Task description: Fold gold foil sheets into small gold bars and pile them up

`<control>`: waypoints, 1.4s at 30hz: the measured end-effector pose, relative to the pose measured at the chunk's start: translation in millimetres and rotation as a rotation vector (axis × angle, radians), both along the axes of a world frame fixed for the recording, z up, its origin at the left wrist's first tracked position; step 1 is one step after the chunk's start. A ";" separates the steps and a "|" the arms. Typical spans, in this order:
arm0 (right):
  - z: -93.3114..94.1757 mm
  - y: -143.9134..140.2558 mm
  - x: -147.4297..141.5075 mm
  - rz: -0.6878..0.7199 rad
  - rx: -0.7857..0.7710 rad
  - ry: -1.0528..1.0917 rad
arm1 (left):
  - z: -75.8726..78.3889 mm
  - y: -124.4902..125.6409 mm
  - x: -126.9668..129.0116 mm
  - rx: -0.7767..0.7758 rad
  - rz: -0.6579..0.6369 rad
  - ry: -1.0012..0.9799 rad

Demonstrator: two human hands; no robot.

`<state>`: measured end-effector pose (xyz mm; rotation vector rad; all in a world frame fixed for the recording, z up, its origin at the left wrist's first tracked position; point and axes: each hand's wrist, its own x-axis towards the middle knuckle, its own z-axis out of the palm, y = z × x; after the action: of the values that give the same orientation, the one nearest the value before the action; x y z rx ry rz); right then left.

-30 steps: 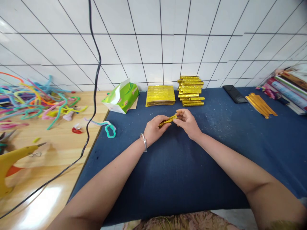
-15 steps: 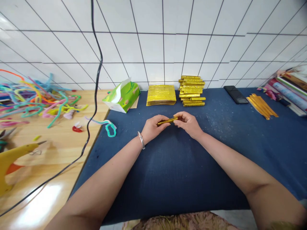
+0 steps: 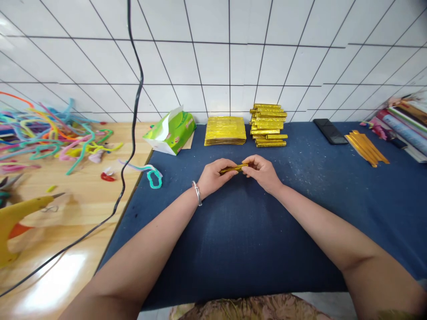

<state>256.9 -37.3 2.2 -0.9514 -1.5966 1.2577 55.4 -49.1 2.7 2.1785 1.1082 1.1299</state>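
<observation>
A narrow roll of gold foil paper (image 3: 235, 168) is held between my two hands, above the dark blue cloth (image 3: 240, 249). My left hand (image 3: 216, 177) pinches its left end, thumb below and fingers above. The right end sits in the pinch of my right hand (image 3: 261, 172). Both ends are partly covered by the fingers. Beyond my hands lies a flat stack of gold paper sheets (image 3: 225, 130). To its right is a pile of rolled gold paper tubes (image 3: 268, 126).
A green tissue pack (image 3: 176, 133) stands behind my left hand. Pipe cleaners (image 3: 50, 135), a yellow glue gun (image 3: 23, 220) and a black cable (image 3: 135, 115) are at the left. Toward the right are a phone (image 3: 329, 131), gold strips (image 3: 367, 148) and stacked books (image 3: 407, 129).
The gold paper between my hands looks narrower and more tightly rolled. My hands keep nearly the same place, and the view has shifted slightly.
</observation>
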 end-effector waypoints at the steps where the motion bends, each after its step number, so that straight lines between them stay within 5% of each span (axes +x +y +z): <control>1: -0.3 -0.1 -0.2 -0.008 0.005 -0.012 | 0.1 0.2 -0.4 0.008 0.002 0.012; 13: 18.6 -21.8 -11.0 -0.136 0.211 -0.160 | 2.4 -2.2 8.7 0.193 0.085 0.513; 28: 45.5 -44.5 -18.7 0.108 0.355 -0.177 | -6.8 -2.6 4.0 -0.072 -0.069 0.069; 36: 57.3 -39.4 -17.9 0.098 0.385 -0.337 | -4.7 -6.8 5.8 -0.149 -0.162 0.068; 42: 56.7 -38.6 -13.9 0.125 0.609 -0.555 | -6.2 -5.9 6.1 -0.170 -0.217 0.146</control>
<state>242.9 -75.9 58.8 -0.8424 -2.3173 0.5171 61.5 -55.0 -3.5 2.2102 0.9596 0.7655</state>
